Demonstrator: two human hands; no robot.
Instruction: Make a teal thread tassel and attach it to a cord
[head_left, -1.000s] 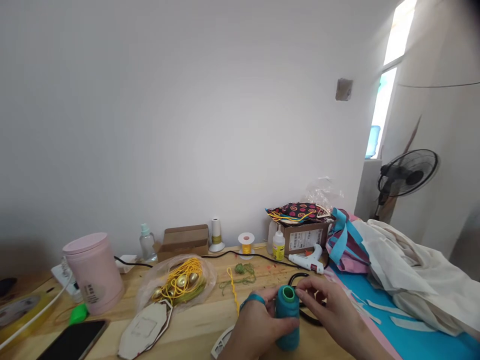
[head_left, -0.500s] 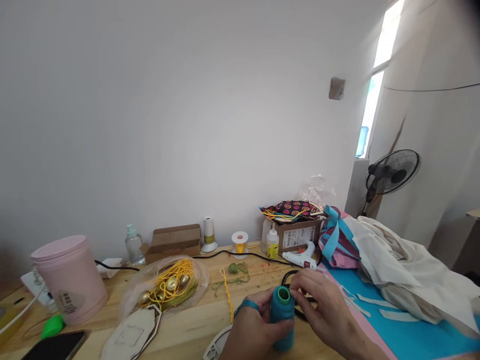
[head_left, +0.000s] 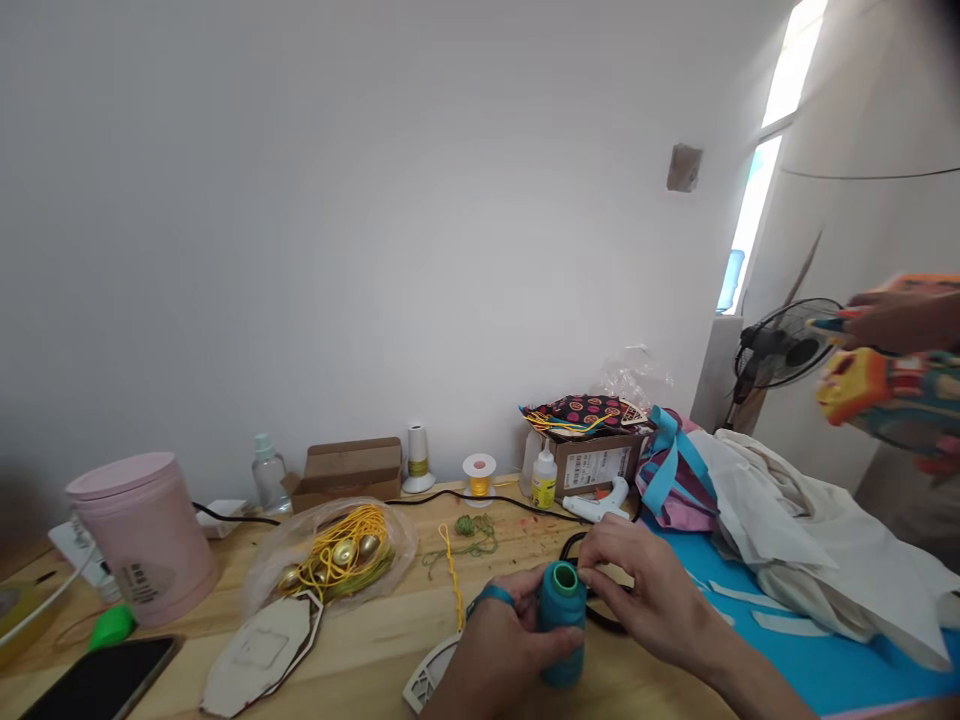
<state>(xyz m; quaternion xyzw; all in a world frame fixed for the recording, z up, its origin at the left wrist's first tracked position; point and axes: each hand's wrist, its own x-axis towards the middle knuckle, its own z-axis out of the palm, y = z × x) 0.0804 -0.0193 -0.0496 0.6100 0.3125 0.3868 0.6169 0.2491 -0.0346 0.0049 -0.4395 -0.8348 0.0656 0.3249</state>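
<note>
A teal thread spool (head_left: 564,610) stands upright low in the head view, its green-rimmed top open upward. My left hand (head_left: 506,640) is wrapped round its left side, with a blue band round one finger. At the spool's top right edge, my right hand (head_left: 637,580) pinches thumb and forefinger together; any thread between them is too fine to make out. Partly hidden by my left hand is a pale cut-out piece (head_left: 429,672), with a braided yellow cord (head_left: 454,575) running up from it.
Left lie a pink canister (head_left: 146,540), a phone (head_left: 101,680) and a bag of yellow cords (head_left: 341,560). Behind are a glue bottle (head_left: 544,478) and a glue gun (head_left: 598,503). White cloth (head_left: 810,530) covers the right. Another person's hand (head_left: 911,320) holds colourful items at the far right.
Another person's hand with colourful items has come into view at the right. The view has shifted slightly. My hands keep nearly the same hold at the spool.
</note>
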